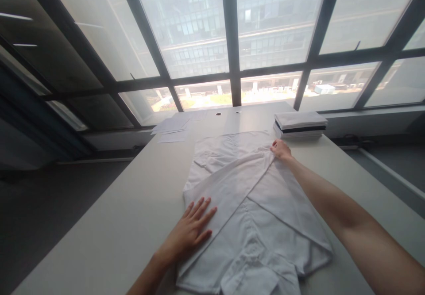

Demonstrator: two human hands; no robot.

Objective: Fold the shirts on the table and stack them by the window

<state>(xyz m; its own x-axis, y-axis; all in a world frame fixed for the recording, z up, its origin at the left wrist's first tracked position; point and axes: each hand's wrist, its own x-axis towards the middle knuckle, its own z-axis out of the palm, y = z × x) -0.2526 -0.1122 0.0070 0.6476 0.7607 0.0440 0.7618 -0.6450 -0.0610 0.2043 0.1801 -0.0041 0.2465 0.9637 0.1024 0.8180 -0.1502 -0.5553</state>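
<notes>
A white shirt (pixel 232 184) lies spread on the table with its collar end toward me, and one side is folded diagonally across its middle. My left hand (pixel 195 224) rests flat on the folded cloth at the shirt's left side, fingers spread. Farther out, at the upper right of the shirt, my right hand (pixel 281 149) pinches a bit of the fabric between thumb and fingers. Creases run from that pinch across the folded layer.
The pale table (pixel 133 215) stretches toward tall framed windows (pixel 232 43). A stack of folded garments (pixel 299 124), white with a dark layer, stands at the far right. Sheets of paper (pixel 171 129) lie at the far left. Two round holes are near the far edge.
</notes>
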